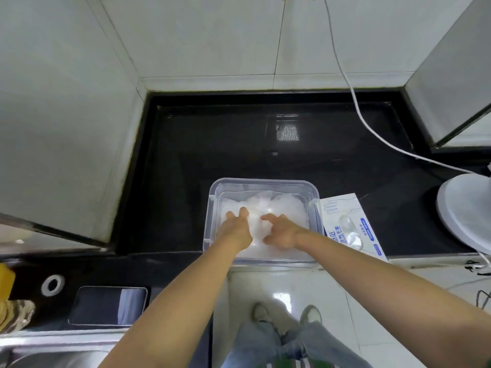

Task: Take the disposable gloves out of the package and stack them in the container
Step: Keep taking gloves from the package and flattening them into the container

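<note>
My view from the head camera: both hands are down inside the container (210, 221), on the gloves (284, 204). The left hand (237, 224) lies flat, fingers spread and fairly straight, pressing on the left part of the pile. The right hand (282, 232) sits just beside it, thumb pointing away from me, fingers bent down into the thin plastic. I cannot tell whether they pinch any of it or only push.

The gloves form a crumpled, whitish, see-through heap that covers the container floor and rises highest toward the far wall. The container is a clear, rounded rectangular tub at the near edge of a black counter (202, 144), its near rim at the counter's edge.

The package (342, 208), a flat white box with blue print and a clear window, lies on the counter touching the tub's right side.

A white cable (357, 112) runs down the tiled wall and across the counter toward a round white base (467, 216) at the far right. At lower left a dark phone (106, 305) lies flat, with a metal ring (53, 285) near it and a steel sink (39, 354) below. My shoes (311, 314) stand on pale floor tiles.
</note>
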`<state>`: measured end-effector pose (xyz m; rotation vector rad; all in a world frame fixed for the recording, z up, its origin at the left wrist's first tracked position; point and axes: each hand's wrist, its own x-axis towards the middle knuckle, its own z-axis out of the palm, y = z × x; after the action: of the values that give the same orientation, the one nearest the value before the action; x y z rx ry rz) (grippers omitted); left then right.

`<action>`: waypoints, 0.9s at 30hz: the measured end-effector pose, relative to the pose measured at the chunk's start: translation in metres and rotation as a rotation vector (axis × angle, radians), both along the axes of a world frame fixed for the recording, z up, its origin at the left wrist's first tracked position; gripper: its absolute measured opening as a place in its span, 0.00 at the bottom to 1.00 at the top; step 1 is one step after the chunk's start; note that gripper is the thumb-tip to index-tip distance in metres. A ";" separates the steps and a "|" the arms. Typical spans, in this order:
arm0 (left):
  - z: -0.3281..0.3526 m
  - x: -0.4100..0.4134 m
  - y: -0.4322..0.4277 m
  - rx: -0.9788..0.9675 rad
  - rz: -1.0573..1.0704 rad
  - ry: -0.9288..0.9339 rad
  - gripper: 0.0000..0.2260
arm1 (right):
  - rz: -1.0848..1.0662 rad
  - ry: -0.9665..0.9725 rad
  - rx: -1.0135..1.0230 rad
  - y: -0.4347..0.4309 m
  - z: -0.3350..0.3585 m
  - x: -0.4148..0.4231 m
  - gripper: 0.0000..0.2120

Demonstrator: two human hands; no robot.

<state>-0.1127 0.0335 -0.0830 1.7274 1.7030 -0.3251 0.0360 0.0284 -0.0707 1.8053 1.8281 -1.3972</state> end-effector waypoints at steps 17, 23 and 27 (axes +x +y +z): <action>0.024 0.016 0.002 0.206 -0.189 0.291 0.18 | -0.129 0.145 0.348 0.013 0.025 0.020 0.17; 0.059 0.058 0.004 0.507 0.062 0.077 0.09 | -0.357 0.333 0.656 0.021 0.063 0.075 0.08; 0.077 0.103 -0.002 0.595 0.084 -0.151 0.06 | -0.382 0.161 0.626 0.004 0.053 0.130 0.10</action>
<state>-0.0101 0.0317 -0.0057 2.0141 1.8663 0.3836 0.1659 0.0323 -0.0175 2.5178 2.2764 -1.1813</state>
